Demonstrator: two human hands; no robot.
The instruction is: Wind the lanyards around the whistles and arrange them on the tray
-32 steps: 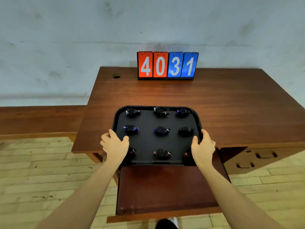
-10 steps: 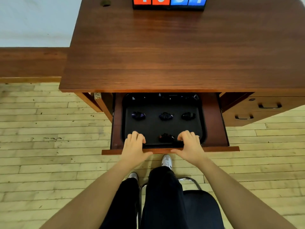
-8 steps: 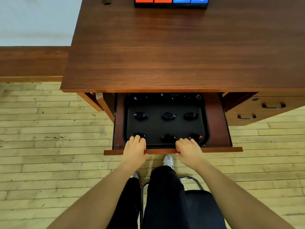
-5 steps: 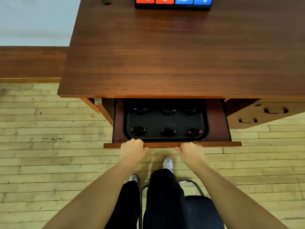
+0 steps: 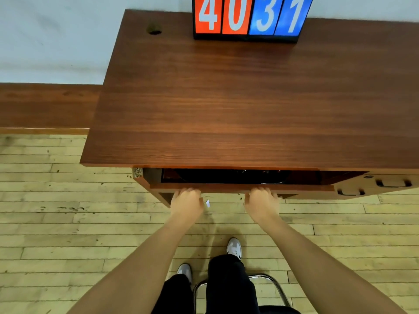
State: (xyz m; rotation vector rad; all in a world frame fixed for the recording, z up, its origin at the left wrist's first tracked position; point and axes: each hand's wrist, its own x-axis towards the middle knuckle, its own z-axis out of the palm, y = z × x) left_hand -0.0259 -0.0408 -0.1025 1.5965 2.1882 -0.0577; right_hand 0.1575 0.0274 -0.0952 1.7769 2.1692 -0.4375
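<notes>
Both hands, the left hand [image 5: 186, 199] and right hand [image 5: 263, 198], press on the front edge of the drawer [image 5: 241, 187] under the table [image 5: 226, 105], fingers curled at its lip, each grip holding nothing else. The tray [image 5: 226, 176] sits inside, a dark sliver showing; the whistles cannot be made out. Judging by this, stowing is nearly done, needing a last even push.

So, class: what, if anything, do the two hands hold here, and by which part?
Both the left hand and right hand grip the drawer by its front edge.
</notes>
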